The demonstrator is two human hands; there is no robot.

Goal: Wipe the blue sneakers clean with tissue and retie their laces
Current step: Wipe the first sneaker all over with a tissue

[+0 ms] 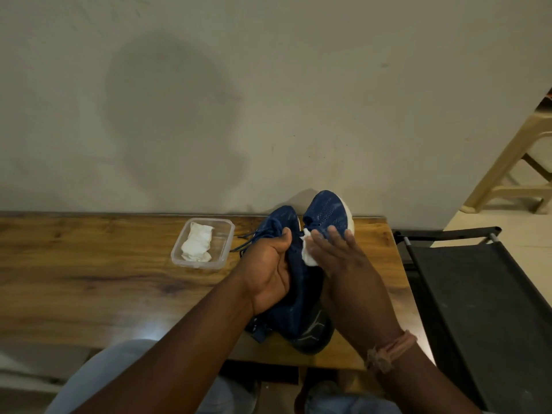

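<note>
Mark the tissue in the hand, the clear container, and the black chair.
tissue [307, 254]: head view, on the white wad showing beside the right palm.
clear container [227, 233]: head view, on its bare right wall.
black chair [478, 282]: head view, on its fabric seat.

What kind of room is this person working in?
Probably a room in a home, not a workshop: a wooden table against a plain painted wall, a black fabric chair beside it, and a beige plastic chair on a tiled floor.
</note>
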